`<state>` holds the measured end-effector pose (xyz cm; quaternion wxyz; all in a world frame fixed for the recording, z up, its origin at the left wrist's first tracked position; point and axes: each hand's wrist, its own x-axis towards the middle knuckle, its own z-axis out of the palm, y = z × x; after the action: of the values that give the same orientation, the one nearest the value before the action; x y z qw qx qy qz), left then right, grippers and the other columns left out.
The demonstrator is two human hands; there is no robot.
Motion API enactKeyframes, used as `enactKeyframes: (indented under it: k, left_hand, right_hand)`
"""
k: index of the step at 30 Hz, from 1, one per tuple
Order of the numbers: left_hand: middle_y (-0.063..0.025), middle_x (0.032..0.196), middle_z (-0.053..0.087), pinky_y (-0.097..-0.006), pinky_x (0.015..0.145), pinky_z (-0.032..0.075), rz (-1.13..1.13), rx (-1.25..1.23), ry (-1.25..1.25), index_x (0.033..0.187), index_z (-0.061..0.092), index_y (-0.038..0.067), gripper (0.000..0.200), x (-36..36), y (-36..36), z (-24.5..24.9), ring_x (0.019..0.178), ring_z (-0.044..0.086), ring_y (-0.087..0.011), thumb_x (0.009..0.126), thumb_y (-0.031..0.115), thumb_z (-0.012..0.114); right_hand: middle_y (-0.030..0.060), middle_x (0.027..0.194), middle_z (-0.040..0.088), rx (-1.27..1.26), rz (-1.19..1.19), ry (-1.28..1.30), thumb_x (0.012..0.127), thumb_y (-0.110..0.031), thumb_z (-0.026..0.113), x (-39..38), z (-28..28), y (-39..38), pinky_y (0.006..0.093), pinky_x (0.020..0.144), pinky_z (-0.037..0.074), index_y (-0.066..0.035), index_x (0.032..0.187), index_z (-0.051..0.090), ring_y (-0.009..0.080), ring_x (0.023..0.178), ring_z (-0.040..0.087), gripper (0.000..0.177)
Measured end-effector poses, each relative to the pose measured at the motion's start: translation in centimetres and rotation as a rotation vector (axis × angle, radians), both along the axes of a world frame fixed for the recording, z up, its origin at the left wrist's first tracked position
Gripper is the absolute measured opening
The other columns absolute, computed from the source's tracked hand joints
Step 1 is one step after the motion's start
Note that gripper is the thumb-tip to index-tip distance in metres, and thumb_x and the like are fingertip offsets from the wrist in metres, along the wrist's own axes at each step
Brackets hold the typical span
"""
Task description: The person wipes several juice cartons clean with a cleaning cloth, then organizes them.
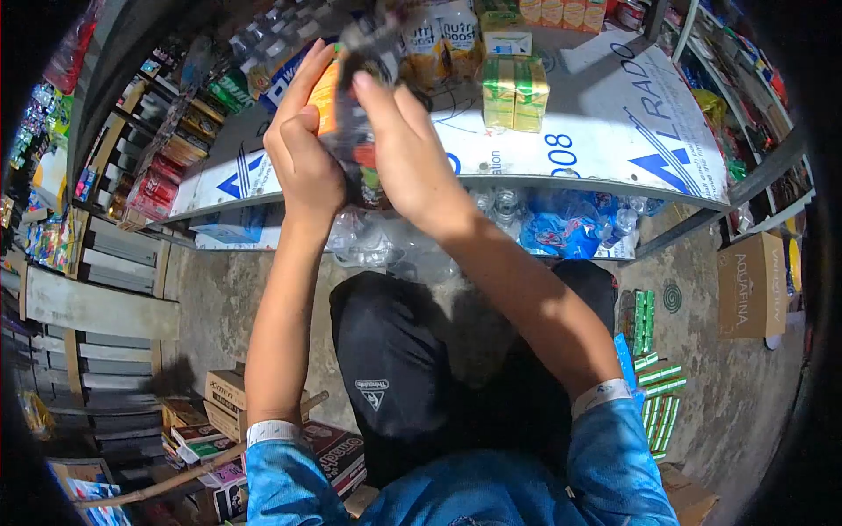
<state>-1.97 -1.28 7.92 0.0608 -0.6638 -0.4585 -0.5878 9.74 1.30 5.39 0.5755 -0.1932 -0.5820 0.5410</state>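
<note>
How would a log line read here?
left hand: holds dark-and-orange plastic packet; right hand: same packet; at: white printed shelf board; on it: green-yellow cartons

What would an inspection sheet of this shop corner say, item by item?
Surface: shelf lined with a white printed board.
Job's things: orange and dark pack, blurred, held up above the shelf edge.
Clutter: green-yellow carton packs and Nutri Boost bottles on the shelf; wrapped water bottles under it.
Hands: left hand and right hand both grip the pack.
Cables: nothing seen.
Surroundings: concrete floor with green boxes, an Aquafina carton and stacked cartons; stocked shelves at the sides.
</note>
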Motion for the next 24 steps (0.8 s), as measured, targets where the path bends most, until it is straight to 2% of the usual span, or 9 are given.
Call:
enactKeyframes:
  k: [1,4,6,11,13,15,16,19,24]
  left_hand:
    - [-0.0270,0.141,0.062,-0.0400,0.115,0.040,0.085,-0.048,0.025,0.130,0.064,-0.013,0.062,0.1,-0.6,-0.1,0.133,0.059,-0.0353,0.098,0.027,0.030]
    - [-0.0273,0.141,0.062,-0.0402,0.116,0.039,0.236,-0.079,0.012,0.129,0.064,-0.014,0.063,0.3,-0.9,-0.4,0.134,0.058,-0.0355,0.097,0.028,0.030]
    - [-0.0273,0.141,0.062,-0.0402,0.116,0.039,0.000,-0.018,-0.026,0.129,0.063,-0.015,0.064,-0.4,0.0,0.0,0.134,0.057,-0.0358,0.096,0.028,0.028]
    - [-0.0281,0.143,0.060,-0.0393,0.116,0.039,0.054,-0.057,0.047,0.130,0.062,-0.015,0.062,-0.3,-0.9,0.3,0.134,0.057,-0.0371,0.097,0.025,0.029]
    - [-0.0293,0.145,0.058,-0.0375,0.116,0.038,0.110,-0.126,0.087,0.132,0.061,-0.014,0.059,-0.8,-1.2,0.6,0.137,0.056,-0.0388,0.098,0.022,0.029]
    - [-0.0295,0.143,0.059,-0.0371,0.117,0.037,0.119,-0.156,0.154,0.136,0.063,-0.005,0.053,-2.4,-0.7,1.3,0.137,0.056,-0.0383,0.101,0.029,0.040]
    - [-0.0288,0.142,0.060,-0.0370,0.116,0.038,0.215,-0.193,0.243,0.137,0.063,-0.002,0.052,-2.1,-1.4,2.2,0.136,0.057,-0.0369,0.102,0.032,0.046]
    - [-0.0227,0.127,0.070,-0.0364,0.104,0.048,0.189,-0.553,0.185,0.136,0.064,0.000,0.064,-1.6,-2.5,5.7,0.119,0.068,-0.0302,0.093,0.047,0.066]
    - [-0.0184,0.125,0.068,-0.0307,0.102,0.049,0.262,-0.810,0.386,0.152,0.049,0.005,0.062,-2.0,-1.1,9.0,0.119,0.063,-0.0191,0.099,0.028,0.069]
  right_hand:
    - [0.0300,0.111,0.063,0.135,-0.008,0.037,0.109,-0.036,0.041,0.5,0.7,-0.4,0.0518,0.095,0.043,0.005,0.110,0.064,0.0473,0.109,0.058,0.047]
    - [0.0306,0.111,0.064,-0.006,-0.149,-0.081,0.110,-0.039,0.040,-1.5,-4.6,0.9,0.0522,0.096,0.043,0.005,0.110,0.064,0.0478,0.109,0.059,0.050]
    - [0.0311,0.116,0.064,-0.320,-0.114,-0.284,0.110,-0.042,0.035,-2.7,-7.1,2.4,0.0509,0.101,0.043,0.006,0.114,0.063,0.0490,0.114,0.058,0.055]
    - [0.0317,0.110,0.063,0.098,-0.031,-0.065,0.109,-0.043,0.038,0.9,1.6,0.4,0.0511,0.095,0.043,0.006,0.114,0.060,0.0489,0.108,0.058,0.055]
    - [0.0309,0.107,0.063,0.052,-0.098,-0.065,0.110,-0.043,0.038,-1.0,-1.7,1.0,0.0518,0.094,0.043,0.005,0.114,0.060,0.0491,0.107,0.058,0.054]
    - [0.0300,0.106,0.065,-0.093,-0.239,-0.180,0.110,-0.043,0.036,-3.0,-6.2,2.3,0.0547,0.093,0.043,0.003,0.113,0.062,0.0496,0.107,0.058,0.053]
    - [0.0320,0.110,0.065,-0.250,-0.109,-0.357,0.109,-0.043,0.036,-2.1,-6.8,3.1,0.0552,0.095,0.043,0.005,0.111,0.062,0.0509,0.109,0.058,0.054]
    - [0.0342,0.114,0.064,-0.164,-0.188,-0.400,0.108,-0.044,0.037,-2.1,-7.4,4.1,0.0551,0.097,0.042,0.007,0.110,0.061,0.0526,0.111,0.058,0.057]
    - [0.0364,0.117,0.063,-0.216,-0.186,-0.273,0.108,-0.045,0.037,-2.2,-7.6,3.0,0.0546,0.100,0.041,0.009,0.108,0.061,0.0545,0.115,0.055,0.059]
